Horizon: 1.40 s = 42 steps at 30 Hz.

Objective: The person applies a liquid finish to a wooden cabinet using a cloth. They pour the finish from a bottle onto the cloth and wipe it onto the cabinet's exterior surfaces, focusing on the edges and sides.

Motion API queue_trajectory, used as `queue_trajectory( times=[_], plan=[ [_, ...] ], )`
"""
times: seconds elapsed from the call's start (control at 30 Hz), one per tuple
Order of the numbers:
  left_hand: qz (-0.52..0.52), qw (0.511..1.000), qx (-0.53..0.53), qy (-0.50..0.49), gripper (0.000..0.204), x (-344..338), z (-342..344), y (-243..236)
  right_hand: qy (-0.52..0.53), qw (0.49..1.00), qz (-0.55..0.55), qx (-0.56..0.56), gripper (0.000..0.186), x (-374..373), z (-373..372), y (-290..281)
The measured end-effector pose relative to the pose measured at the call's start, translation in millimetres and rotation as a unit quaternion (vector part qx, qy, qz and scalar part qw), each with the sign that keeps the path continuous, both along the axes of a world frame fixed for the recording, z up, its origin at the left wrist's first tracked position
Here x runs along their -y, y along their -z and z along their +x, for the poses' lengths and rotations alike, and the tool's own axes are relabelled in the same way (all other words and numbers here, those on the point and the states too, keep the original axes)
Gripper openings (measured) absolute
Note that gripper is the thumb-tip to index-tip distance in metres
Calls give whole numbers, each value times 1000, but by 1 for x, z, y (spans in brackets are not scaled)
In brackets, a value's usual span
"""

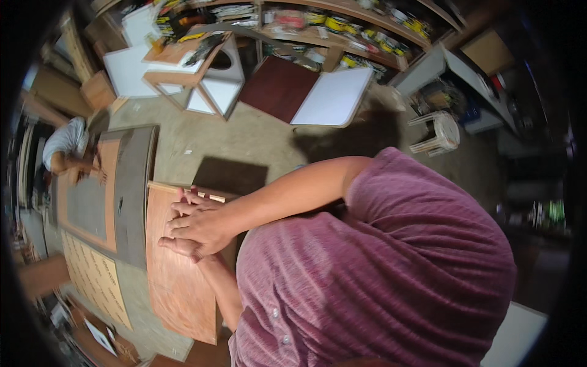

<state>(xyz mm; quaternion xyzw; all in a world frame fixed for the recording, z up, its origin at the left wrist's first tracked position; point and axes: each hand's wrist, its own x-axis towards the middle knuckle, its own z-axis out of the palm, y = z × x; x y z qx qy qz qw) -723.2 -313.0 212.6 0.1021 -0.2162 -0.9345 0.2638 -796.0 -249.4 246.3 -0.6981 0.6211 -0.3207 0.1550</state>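
A reddish-brown plywood panel (178, 269) lies below my hands, with a pale wooden strip (211, 197) along its far edge. My right hand (199, 225) rests across the upper part of the panel, palm down, its fingers spread. From below, my left forearm (221, 284) runs up under the right hand. Most of my left hand is hidden there, though fingertips (182, 194) that seem to be its own show by the strip. Whether anything lies beneath the stacked hands cannot be seen.
At the left, another person (68, 144) bends over a framed grey panel (88, 205). A patterned sheet (95, 275) lies nearer. Beyond are a wooden frame (211, 92), a brown-and-white board (333, 95) and laden shelves (348, 43). A white stool (443, 131) stands at right.
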Motion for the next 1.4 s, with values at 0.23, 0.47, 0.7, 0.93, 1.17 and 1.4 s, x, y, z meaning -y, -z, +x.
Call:
queue_trajectory(
  times=[0.23,0.47,0.7,0.93,1.17,1.4],
  plan=[
    [-63,946,-195,251,112,-75,-105,2,185,982,-43,16,74,-101,-71,-1],
    [-21,968,116,221,108,-217,-193,-26,336,941,-27,-20,74,-265,-146,7],
    [-16,924,134,357,109,-385,-259,-23,413,910,-22,-16,82,-444,-179,4],
    [202,781,78,586,101,-519,-326,25,630,773,37,65,100,-576,-217,19],
    [3,737,122,664,99,-639,-384,10,718,693,-68,3,89,-664,-226,46],
    [-72,795,174,577,99,-659,-552,46,723,676,-34,139,31,-766,-298,84]
  ],
)
